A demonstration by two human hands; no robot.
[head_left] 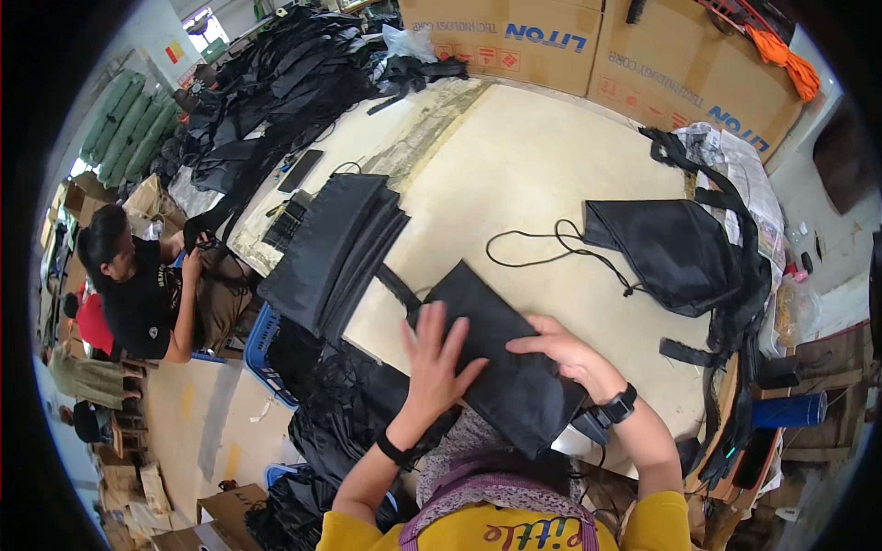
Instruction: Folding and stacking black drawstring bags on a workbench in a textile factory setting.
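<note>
Left hand (436,354) lies flat, fingers spread, on a black fabric bag (501,358) at the near table (533,156) edge; right hand (560,352) presses its right side. Finished stack (335,248) sits left; a drawstring bag (675,253) waits right.

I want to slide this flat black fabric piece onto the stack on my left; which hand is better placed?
Left hand: it lies flat on the black fabric piece, nearer the stack.
</note>
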